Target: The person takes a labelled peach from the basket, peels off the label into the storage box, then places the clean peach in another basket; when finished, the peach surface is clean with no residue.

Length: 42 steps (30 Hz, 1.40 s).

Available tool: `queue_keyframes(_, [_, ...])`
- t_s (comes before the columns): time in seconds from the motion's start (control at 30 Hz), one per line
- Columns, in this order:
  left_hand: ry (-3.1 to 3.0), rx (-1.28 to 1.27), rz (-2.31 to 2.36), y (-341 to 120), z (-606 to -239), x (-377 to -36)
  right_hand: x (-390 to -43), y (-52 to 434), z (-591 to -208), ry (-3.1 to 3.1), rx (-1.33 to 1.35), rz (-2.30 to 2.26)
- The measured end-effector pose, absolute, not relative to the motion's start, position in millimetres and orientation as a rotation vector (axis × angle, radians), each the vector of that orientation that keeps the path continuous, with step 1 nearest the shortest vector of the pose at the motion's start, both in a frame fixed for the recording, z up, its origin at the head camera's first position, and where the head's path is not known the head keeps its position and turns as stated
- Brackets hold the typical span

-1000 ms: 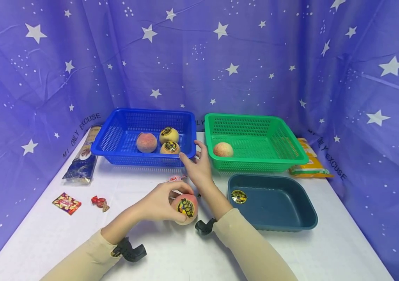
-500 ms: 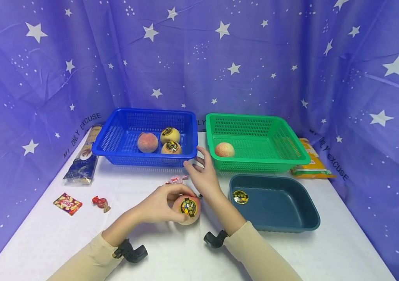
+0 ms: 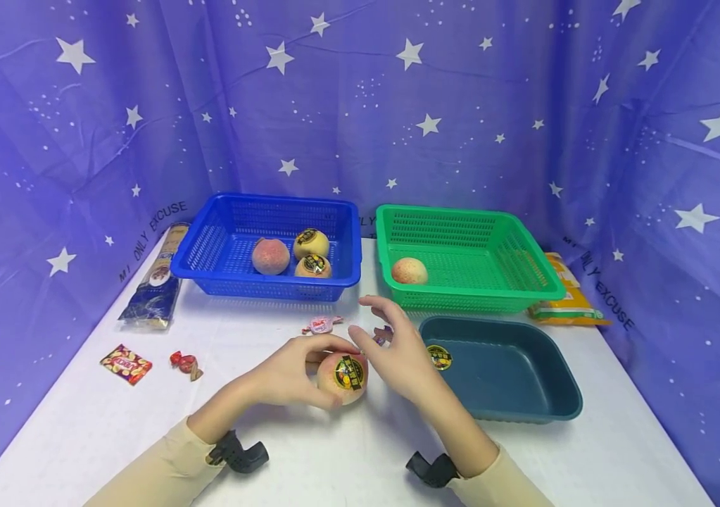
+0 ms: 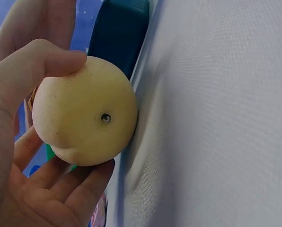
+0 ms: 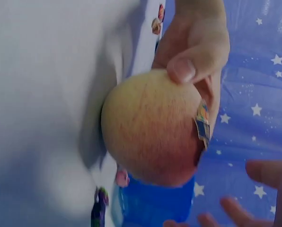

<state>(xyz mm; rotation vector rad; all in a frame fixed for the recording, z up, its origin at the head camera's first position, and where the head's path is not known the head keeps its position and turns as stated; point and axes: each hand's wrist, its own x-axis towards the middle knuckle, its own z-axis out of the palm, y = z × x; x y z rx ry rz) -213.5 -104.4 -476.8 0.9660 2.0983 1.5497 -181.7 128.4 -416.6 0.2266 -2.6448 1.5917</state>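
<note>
Nearest the person, the left hand (image 3: 283, 377) grips a peach (image 3: 342, 378) on the white table (image 3: 334, 465), thumb over its top and fingers curled beneath, as the left wrist view makes plain (image 4: 18, 142); that view also shows the fruit's pale yellow underside with a small dark pit (image 4: 84, 124), which the head camera cannot see. From above, only the blushed top and its black-and-gold sticker (image 3: 349, 372) show. The right hand (image 3: 398, 352) hovers just beside the peach, fingers spread apart and relaxed, holding nothing; the right wrist view catches only its fingertips (image 5: 268, 172) at the frame edge, with the fruit pressed against the tabletop. Just right of the hands lies a dark teal tray (image 3: 524, 408), its sticker on the near-left corner. A pink-wrapped candy (image 3: 319, 324) lies beyond the fingers. Farther back, a blue basket (image 3: 207, 246) holds three fruits, and a green basket (image 3: 524, 260) holds one.
</note>
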Motion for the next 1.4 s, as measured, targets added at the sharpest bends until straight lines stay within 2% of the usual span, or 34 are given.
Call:
queue_keyframes(0.37, [2.083, 0.933, 1.587, -104, -478, -213, -176, 145, -420, -2.757, 0.777, 1.356])
queue_keyframes(0.53, [2.093, 0.913, 1.559, -105, -480, -213, -177, 146, -422, -2.812, 0.930, 1.368])
queue_keyframes(1.1, [2.113, 0.941, 1.542, -106, -482, -212, -173, 145, -416, -2.863, 0.959, 1.125])
queue_keyframes(1.4, [2.087, 0.935, 1.563, -103, -480, -211, -173, 147, -408, -2.837, 0.960, 1.163])
